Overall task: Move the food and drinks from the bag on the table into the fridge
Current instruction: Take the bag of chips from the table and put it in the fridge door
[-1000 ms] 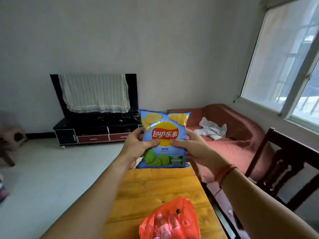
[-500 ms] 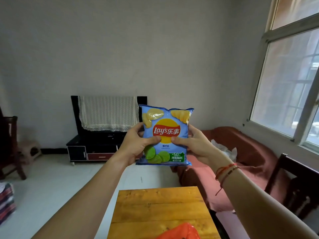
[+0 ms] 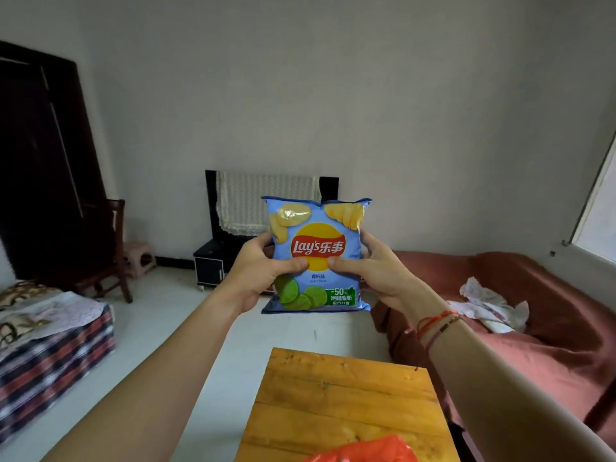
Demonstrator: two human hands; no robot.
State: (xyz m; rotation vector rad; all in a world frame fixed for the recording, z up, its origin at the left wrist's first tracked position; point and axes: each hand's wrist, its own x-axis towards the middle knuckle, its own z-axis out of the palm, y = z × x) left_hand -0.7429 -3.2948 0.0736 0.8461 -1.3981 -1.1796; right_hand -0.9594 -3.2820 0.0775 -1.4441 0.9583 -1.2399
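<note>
The chip bag (image 3: 316, 228) is clear of the table, held upright in the air with its printed front to the camera. The left hand (image 3: 253, 275) grips its left edge and the right hand (image 3: 380, 275) its right edge, each with the thumb pressed across the front and the fingers curled behind. The two thumbs nearly meet just under the logo.

Below the hands and nearer the person lies the wooden table (image 3: 343, 395). At its near end, under the forearms, a corner of the orange plastic bag (image 3: 363, 450) shows.

The step in hand looks like the carry: one item is out of the bag and has to go to the fridge, which is nowhere in view. The next move likely calls for turning to find it — and freeing one hand for the door, since one hand should manage so light a packet.
</note>
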